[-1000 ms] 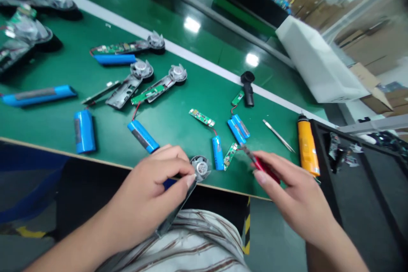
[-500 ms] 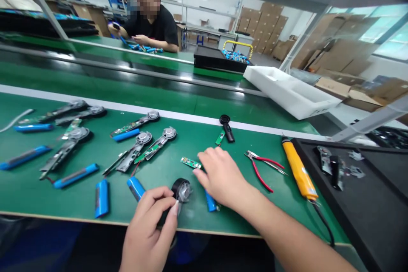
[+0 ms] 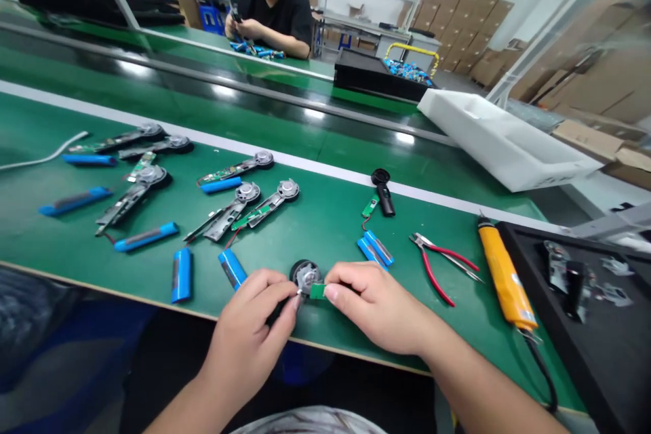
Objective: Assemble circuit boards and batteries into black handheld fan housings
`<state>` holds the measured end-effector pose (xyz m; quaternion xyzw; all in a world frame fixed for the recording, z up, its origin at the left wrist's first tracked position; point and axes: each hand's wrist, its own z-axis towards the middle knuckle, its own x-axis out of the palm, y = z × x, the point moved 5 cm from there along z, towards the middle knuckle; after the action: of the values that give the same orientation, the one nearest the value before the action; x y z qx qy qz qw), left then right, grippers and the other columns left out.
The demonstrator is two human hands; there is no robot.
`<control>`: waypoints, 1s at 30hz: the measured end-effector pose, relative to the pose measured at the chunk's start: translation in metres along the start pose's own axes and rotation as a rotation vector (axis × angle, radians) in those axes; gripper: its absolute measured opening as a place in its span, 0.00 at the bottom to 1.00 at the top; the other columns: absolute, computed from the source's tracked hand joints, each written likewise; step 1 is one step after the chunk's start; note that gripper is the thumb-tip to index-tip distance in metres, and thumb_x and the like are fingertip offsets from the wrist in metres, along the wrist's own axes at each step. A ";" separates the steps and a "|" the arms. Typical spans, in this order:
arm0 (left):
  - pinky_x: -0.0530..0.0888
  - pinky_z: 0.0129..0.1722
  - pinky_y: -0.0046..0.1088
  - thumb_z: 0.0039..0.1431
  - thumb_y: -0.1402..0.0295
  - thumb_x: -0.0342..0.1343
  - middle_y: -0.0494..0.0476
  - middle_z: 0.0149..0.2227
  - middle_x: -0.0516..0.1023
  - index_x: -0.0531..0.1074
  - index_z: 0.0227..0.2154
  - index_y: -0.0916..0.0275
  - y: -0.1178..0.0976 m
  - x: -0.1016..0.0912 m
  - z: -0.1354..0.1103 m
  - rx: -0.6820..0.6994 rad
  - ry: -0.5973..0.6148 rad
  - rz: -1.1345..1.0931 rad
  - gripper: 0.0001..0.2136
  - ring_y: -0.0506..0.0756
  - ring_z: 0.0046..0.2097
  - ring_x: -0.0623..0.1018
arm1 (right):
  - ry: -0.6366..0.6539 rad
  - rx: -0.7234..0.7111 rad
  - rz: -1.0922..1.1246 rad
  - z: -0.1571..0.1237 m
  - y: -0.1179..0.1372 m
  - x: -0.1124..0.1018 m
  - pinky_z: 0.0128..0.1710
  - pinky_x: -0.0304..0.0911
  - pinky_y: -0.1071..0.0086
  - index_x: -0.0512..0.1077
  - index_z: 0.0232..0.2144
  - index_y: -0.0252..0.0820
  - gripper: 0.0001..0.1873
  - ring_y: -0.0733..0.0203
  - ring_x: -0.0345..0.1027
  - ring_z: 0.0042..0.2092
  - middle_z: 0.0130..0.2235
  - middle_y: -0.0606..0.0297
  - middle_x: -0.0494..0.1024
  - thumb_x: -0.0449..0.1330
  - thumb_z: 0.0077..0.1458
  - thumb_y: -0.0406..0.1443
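Observation:
My left hand [image 3: 254, 325] is closed round the black handle of a small fan housing [image 3: 304, 274] with a grey motor in its round head, held at the near edge of the green table [image 3: 325, 217]. My right hand [image 3: 376, 305] pinches a small green circuit board [image 3: 318, 290] right against the fan head. Just left of my left hand lies a blue battery cell [image 3: 232, 268]. A pair of joined blue cells [image 3: 375, 249] lies just beyond my right hand.
Red-handled pliers [image 3: 440, 264] and an orange electric screwdriver [image 3: 506, 278] lie to the right, beside a black tray [image 3: 600, 325] of parts. Several opened fan halves [image 3: 244, 207] and blue cells [image 3: 180, 274] lie at left. A white foam box [image 3: 503, 142] sits beyond. A person in black [image 3: 274, 13] works across the belt.
My right hand left the pliers on the table, reached among the cells and came back holding a green circuit board at the fan head. The camera tilted up.

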<state>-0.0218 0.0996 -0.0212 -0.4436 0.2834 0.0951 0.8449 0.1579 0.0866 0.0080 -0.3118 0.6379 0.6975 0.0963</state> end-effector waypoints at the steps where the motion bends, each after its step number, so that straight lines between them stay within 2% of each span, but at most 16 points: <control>1: 0.75 0.37 0.29 0.66 0.73 0.55 0.54 0.35 0.77 0.77 0.37 0.57 -0.001 0.001 0.001 0.025 0.011 0.010 0.06 0.54 0.36 0.78 | 0.003 -0.022 -0.053 -0.001 -0.001 0.003 0.33 0.60 0.72 0.71 0.30 0.41 0.09 0.64 0.66 0.31 0.28 0.70 0.72 0.57 0.65 0.32; 4: 0.73 0.36 0.30 0.66 0.75 0.54 0.53 0.33 0.77 0.76 0.39 0.57 -0.004 0.002 0.004 0.081 0.030 0.043 0.07 0.54 0.35 0.77 | 0.034 -0.082 -0.191 -0.002 -0.006 0.011 0.37 0.64 0.68 0.74 0.38 0.40 0.02 0.59 0.71 0.35 0.34 0.63 0.78 0.61 0.63 0.32; 8: 0.72 0.35 0.32 0.66 0.77 0.52 0.53 0.33 0.77 0.77 0.39 0.58 -0.006 0.003 0.003 0.116 0.050 0.097 0.10 0.54 0.33 0.74 | 0.112 -0.126 -0.192 -0.006 -0.006 0.013 0.45 0.67 0.63 0.74 0.46 0.40 0.11 0.52 0.75 0.44 0.42 0.56 0.80 0.51 0.71 0.35; 10: 0.71 0.35 0.32 0.66 0.78 0.52 0.54 0.33 0.77 0.77 0.38 0.59 -0.006 0.004 0.002 0.128 0.075 0.121 0.10 0.55 0.33 0.73 | 0.148 -0.073 -0.171 -0.009 -0.007 0.011 0.45 0.67 0.61 0.69 0.53 0.40 0.15 0.51 0.75 0.46 0.44 0.55 0.80 0.47 0.73 0.38; 12: 0.70 0.34 0.33 0.67 0.78 0.52 0.55 0.34 0.77 0.76 0.38 0.60 -0.006 0.005 0.002 0.147 0.110 0.138 0.10 0.55 0.34 0.72 | 0.159 0.034 -0.193 -0.011 -0.011 0.009 0.40 0.66 0.62 0.65 0.57 0.39 0.16 0.51 0.75 0.41 0.42 0.56 0.80 0.46 0.73 0.38; 14: 0.70 0.34 0.33 0.67 0.79 0.52 0.56 0.35 0.77 0.76 0.39 0.61 -0.008 0.005 0.002 0.186 0.133 0.146 0.09 0.55 0.34 0.70 | 0.177 0.092 -0.196 -0.012 -0.014 0.009 0.37 0.64 0.64 0.66 0.54 0.40 0.13 0.54 0.73 0.37 0.39 0.59 0.78 0.47 0.73 0.37; 16: 0.69 0.33 0.32 0.67 0.80 0.52 0.56 0.34 0.77 0.75 0.40 0.62 -0.010 0.005 0.005 0.237 0.136 0.154 0.09 0.55 0.33 0.69 | 0.208 0.038 -0.136 -0.010 -0.013 0.010 0.37 0.62 0.67 0.70 0.46 0.43 0.10 0.57 0.70 0.36 0.37 0.62 0.76 0.49 0.73 0.37; 19: 0.68 0.31 0.32 0.68 0.80 0.52 0.56 0.33 0.77 0.75 0.40 0.64 -0.014 0.004 0.009 0.305 0.126 0.157 0.09 0.55 0.32 0.69 | 0.227 0.009 -0.024 -0.006 -0.013 0.009 0.36 0.58 0.69 0.70 0.36 0.43 0.12 0.62 0.65 0.34 0.33 0.67 0.73 0.51 0.73 0.38; 22: 0.69 0.30 0.32 0.68 0.80 0.53 0.57 0.32 0.78 0.76 0.39 0.66 -0.014 0.004 0.010 0.333 0.131 0.151 0.08 0.55 0.32 0.69 | 0.231 0.183 0.100 -0.006 -0.021 0.008 0.28 0.53 0.73 0.66 0.34 0.43 0.11 0.66 0.56 0.28 0.27 0.72 0.65 0.53 0.71 0.39; 25: 0.69 0.30 0.32 0.67 0.81 0.53 0.57 0.31 0.78 0.76 0.39 0.67 -0.013 0.005 0.009 0.361 0.115 0.159 0.07 0.55 0.31 0.69 | 0.312 0.383 0.418 -0.008 -0.028 0.015 0.19 0.46 0.76 0.63 0.34 0.44 0.12 0.70 0.48 0.20 0.20 0.79 0.60 0.55 0.68 0.43; 27: 0.68 0.30 0.32 0.67 0.82 0.53 0.57 0.31 0.78 0.75 0.40 0.68 -0.014 0.005 0.008 0.393 0.115 0.172 0.07 0.55 0.31 0.69 | 0.365 0.475 0.589 -0.008 -0.029 0.020 0.15 0.44 0.78 0.64 0.33 0.44 0.15 0.72 0.47 0.16 0.16 0.80 0.61 0.57 0.65 0.47; 30: 0.67 0.29 0.33 0.67 0.82 0.53 0.58 0.31 0.79 0.75 0.41 0.70 -0.016 0.005 0.004 0.455 0.128 0.213 0.07 0.55 0.32 0.69 | 0.389 0.542 0.687 -0.005 -0.029 0.024 0.11 0.43 0.80 0.67 0.30 0.42 0.18 0.73 0.48 0.13 0.14 0.80 0.63 0.61 0.60 0.49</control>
<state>-0.0093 0.0933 -0.0112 -0.2149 0.3958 0.0892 0.8884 0.1558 0.0802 -0.0293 -0.1713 0.8691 0.4264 -0.1831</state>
